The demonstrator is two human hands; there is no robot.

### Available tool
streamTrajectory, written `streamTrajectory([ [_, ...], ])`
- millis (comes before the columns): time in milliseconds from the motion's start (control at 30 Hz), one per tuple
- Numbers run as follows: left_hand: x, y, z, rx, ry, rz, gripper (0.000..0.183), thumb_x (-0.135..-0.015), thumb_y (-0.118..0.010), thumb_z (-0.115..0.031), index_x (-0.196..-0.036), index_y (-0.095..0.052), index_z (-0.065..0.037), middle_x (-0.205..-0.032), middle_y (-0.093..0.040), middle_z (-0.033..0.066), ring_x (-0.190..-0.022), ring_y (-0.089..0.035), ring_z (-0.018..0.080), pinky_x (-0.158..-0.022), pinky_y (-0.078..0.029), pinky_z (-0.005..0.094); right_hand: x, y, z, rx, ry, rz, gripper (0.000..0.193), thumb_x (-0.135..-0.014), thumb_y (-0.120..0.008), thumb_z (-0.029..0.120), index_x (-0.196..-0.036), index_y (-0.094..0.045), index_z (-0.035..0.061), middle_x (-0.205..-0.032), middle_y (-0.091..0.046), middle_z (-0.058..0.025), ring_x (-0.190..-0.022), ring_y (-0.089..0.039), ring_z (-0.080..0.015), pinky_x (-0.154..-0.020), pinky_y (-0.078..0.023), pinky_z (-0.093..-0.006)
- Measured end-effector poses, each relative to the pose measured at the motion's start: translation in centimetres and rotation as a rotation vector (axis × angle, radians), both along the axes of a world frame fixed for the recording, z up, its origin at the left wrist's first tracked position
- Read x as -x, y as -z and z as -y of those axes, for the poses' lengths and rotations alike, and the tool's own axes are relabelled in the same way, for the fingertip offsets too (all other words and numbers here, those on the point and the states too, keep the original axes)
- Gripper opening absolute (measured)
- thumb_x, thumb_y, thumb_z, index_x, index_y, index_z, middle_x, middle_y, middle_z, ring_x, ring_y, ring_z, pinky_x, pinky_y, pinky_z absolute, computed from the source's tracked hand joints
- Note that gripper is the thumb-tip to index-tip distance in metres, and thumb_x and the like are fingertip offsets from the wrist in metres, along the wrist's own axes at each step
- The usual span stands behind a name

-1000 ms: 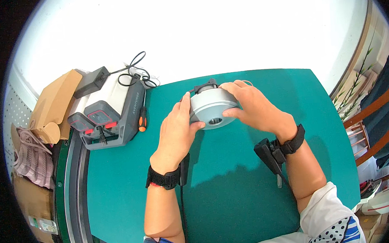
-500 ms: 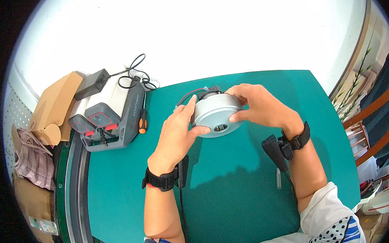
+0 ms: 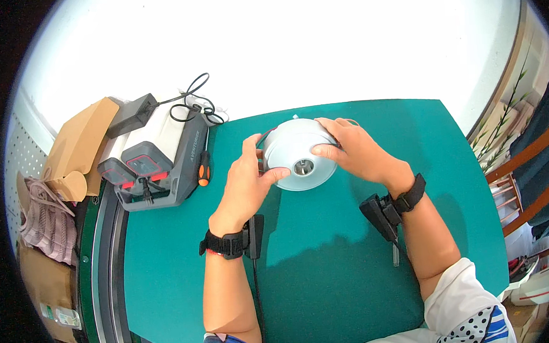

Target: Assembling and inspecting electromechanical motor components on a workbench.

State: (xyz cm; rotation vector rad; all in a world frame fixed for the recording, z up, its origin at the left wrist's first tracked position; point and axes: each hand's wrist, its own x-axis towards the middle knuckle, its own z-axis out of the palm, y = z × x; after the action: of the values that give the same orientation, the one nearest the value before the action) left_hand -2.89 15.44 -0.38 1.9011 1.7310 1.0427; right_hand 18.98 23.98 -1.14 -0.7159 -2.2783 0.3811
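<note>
Left hand [image 3: 241,185] and right hand [image 3: 363,154]: wide two-sided grip, closed on the silver housing [image 3: 297,147], tabletop [image 3: 333,224] twelve o'clock; screwdriver [image 3: 204,169] and grey unit [image 3: 187,170] stand apart, nine o'clock of the housing

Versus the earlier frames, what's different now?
The round grey housing was tipped so its holed face turns more toward the camera, hiding the black part behind it. The left hand and right hand still hold it; nothing was let go. The orange-handled screwdriver and grey-and-white unit stayed put.
</note>
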Motion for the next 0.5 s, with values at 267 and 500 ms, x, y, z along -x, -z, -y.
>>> streamTrajectory([
  [267,-0.2,0.2,-0.1,0.101,0.116,0.206,0.056,-0.084,-0.073,-0.021,-0.123,-0.043,0.003,-0.098,-0.064,0.0164,-0.086,-0.061,0.0159,-0.074,-0.05,0.0299,-1.0,-1.6,0.6,0.181,-0.024,0.015,0.043,-0.094,-0.053,0.037,-0.109,-0.057,-0.003,-0.088,-0.061,-0.0245,-0.084,-0.058,-0.0378,-0.075,-0.047,-0.0446],
  [500,-2.0,-0.7,-0.3,0.193,0.066,0.34,0.04,-0.095,-0.057,-0.034,-0.11,-0.053,0.003,-0.083,-0.063,0.0076,-0.07,-0.06,0.0107,-0.06,-0.05,0.0254,-1.4,-2.3,0.4,0.437,0.054,-0.021,0.05,-0.099,-0.041,0.041,-0.118,-0.059,-0.0022,-0.103,-0.065,-0.0204,-0.096,-0.062,-0.0284,-0.086,-0.047,-0.0363],
])
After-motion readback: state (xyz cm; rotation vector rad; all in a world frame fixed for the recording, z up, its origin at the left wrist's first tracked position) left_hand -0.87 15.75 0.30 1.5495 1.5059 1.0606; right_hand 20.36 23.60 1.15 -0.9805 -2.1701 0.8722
